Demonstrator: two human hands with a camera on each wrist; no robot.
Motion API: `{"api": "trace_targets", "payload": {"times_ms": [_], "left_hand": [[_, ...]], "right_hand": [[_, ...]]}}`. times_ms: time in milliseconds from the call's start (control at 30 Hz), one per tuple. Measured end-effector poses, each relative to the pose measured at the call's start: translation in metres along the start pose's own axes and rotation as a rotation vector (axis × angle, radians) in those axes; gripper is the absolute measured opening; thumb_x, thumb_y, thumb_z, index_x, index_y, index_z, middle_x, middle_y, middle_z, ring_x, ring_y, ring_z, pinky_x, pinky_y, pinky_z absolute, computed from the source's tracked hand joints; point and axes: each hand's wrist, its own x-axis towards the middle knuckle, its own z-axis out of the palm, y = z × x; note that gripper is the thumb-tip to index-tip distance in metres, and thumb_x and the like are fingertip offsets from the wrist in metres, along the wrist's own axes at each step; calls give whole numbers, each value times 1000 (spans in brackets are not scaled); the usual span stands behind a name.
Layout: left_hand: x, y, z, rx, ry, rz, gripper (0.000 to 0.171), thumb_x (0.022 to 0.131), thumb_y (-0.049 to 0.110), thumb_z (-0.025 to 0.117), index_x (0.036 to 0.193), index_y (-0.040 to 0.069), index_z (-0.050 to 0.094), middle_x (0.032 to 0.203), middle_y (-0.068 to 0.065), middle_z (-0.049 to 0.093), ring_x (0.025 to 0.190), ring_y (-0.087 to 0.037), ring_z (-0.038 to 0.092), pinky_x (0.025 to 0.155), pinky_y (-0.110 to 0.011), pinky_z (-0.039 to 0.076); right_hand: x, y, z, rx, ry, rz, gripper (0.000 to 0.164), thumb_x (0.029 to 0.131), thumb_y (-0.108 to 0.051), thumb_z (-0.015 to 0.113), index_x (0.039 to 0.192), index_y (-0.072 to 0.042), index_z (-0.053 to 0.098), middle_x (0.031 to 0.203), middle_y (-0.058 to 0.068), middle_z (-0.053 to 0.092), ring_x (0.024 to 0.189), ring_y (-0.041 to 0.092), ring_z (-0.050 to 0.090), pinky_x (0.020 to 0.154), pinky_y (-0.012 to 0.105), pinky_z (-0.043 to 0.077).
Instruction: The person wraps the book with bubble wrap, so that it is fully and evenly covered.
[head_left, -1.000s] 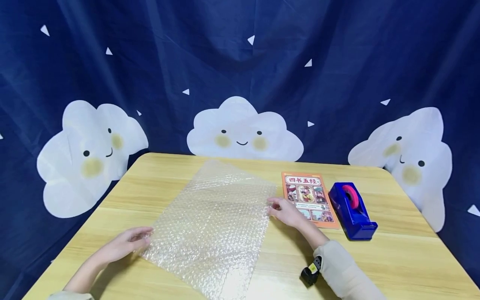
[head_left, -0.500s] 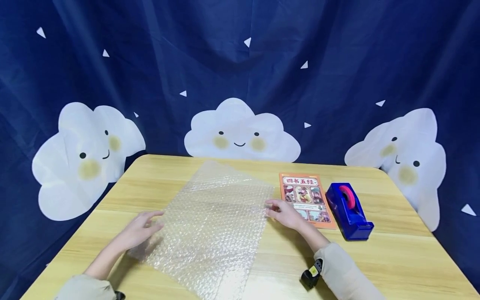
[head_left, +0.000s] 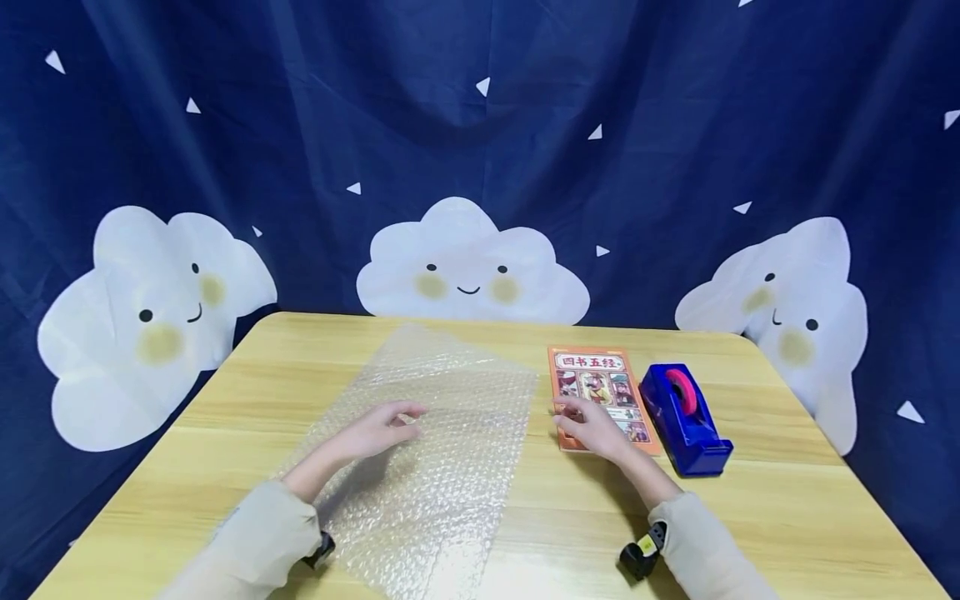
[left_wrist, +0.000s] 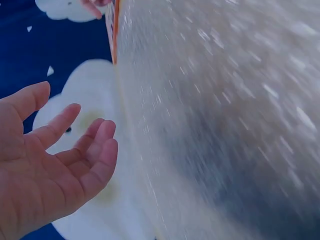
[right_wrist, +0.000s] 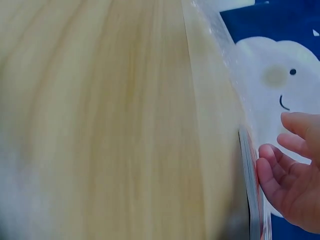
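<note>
A sheet of clear bubble wrap [head_left: 450, 475] lies spread over the left and middle of the wooden table. My left hand [head_left: 381, 429] hovers above it, holding nothing; in the left wrist view its fingers [left_wrist: 102, 162] are loosely bent and apart. At the lower left of an orange comic-style book [head_left: 600, 363] is my right hand [head_left: 596, 429], overlapping the cover in the head view. The right wrist view shows that hand's relaxed fingers [right_wrist: 270, 172] close by the book's page edge [right_wrist: 251, 190], gripping nothing.
Right of the book stands a blue tape dispenser [head_left: 686, 425] with a pink-red roll [head_left: 681, 392]. A dark blue curtain [head_left: 480, 108] with smiling white clouds hangs behind the table [head_left: 787, 500]. Black wrist cameras [head_left: 641, 557] show at the sleeves.
My left hand has left the bubble wrap's left edge and moved right, over the sheet. My right hand has come off the sheet's right edge and shifted right to the book.
</note>
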Motion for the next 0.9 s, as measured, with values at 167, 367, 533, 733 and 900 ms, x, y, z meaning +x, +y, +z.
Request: {"api": "trace_targets", "payload": {"times_ms": [167,367,533,733,900], "left_hand": [[23,13,14,-13,-26,22,43,92,21,52,127,-4,48,126,-24,50,104,-33,54,85,-42,47],[49,25,29,-44,-64,72,42,92,18,50,126,-5,48,124,-25,50,103,-35,54,87,-42,46],[68,28,40,-81,-80,56,41,92,14,50,128,-5,46,123,-25,51,103,-34,55,85,-40,48],[84,36,48,-123,-91,16,40,92,15,49,129,-2,46,121,-20,52,102,-31,56,83,-42,48],[96,42,56,-181,-115,-4,41,92,13,49,130,-2,45,118,-17,52,92,-30,56,76,-42,50]], "right_hand": [[-4,8,-7,-21,28,22,40,90,-14,56,125,6,51,107,19,61,91,23,57,73,31,47],[-8,14,-11,-26,45,57,40,90,-15,56,125,2,51,100,16,60,77,20,54,67,32,46],[-10,17,-15,-30,56,73,39,91,-15,55,125,3,51,103,17,59,78,18,53,68,31,45],[-14,21,-22,-37,83,70,38,91,-13,54,123,7,50,88,11,59,69,15,52,60,27,44],[-18,23,-26,-114,119,79,39,91,-16,54,123,6,51,88,9,60,75,15,54,69,31,45]]}}
